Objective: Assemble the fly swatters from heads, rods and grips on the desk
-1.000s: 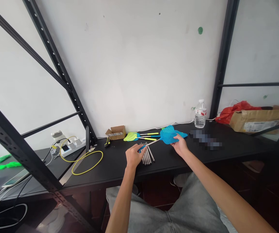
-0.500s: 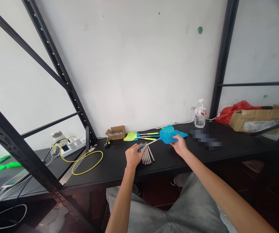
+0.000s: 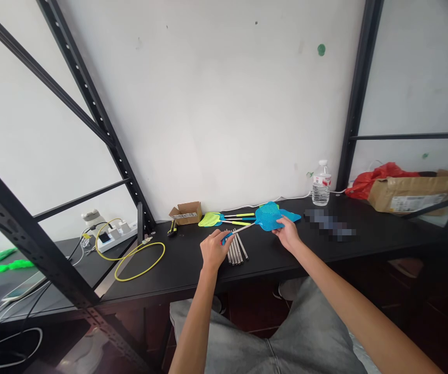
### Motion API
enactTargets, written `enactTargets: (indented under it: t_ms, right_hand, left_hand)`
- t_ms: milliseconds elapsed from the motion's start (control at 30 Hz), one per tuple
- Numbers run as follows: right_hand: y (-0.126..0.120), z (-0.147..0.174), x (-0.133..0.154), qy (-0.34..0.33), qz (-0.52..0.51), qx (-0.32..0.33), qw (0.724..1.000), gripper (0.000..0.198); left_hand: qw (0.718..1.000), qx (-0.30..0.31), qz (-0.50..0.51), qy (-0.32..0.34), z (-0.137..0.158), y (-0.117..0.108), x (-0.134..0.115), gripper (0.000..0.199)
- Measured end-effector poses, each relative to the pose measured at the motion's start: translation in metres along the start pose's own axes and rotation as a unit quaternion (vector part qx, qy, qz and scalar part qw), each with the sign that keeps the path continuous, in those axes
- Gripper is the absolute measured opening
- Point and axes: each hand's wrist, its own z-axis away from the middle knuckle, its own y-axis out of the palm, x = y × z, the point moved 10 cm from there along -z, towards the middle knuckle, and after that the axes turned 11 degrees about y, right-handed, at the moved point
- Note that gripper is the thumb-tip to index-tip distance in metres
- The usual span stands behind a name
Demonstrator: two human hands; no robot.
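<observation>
Between my hands lies a blue fly swatter with a mesh head and a metal shaft. My left hand is closed around its blue handle end. The thumb and fingers of my right hand pinch the edge of the mesh head. Several metal rods rest side by side on the black table just under the shaft. Behind them lie finished-looking swatters with a yellow-green head and yellow-green or blue handles. Another blue swatter head shows partly behind my right hand.
A small open cardboard box stands near the wall. A water bottle and a larger cardboard box with a red bag are to the right. On the left are a yellow cable, a power strip and a black metal post.
Almost nothing differs. Both hands keep their hold on the blue fly swatter, which has shifted very slightly to the left.
</observation>
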Motion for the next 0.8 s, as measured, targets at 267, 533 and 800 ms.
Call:
enactTargets:
  t_ms: [267, 533, 800]
  right_hand:
    - [0.0019, 0.0012, -0.0010, 0.004, -0.007, 0.007, 1.000, 0.032]
    - [0.0050, 0.0047, 0.0001, 0.005, 0.012, 0.008, 1.000, 0.030]
    - [0.0040, 0.0056, -0.0003, -0.001, 0.049, 0.004, 0.999, 0.043]
  left_hand:
    - [1.000, -0.014, -0.012, 0.012, -0.0004, -0.0029, -0.0014, 0.031]
    - [1.000, -0.013, -0.014, 0.016, -0.0012, -0.0040, -0.0022, 0.029]
    - [1.000, -0.008, -0.015, 0.009, -0.0017, -0.0050, -0.0016, 0.030]
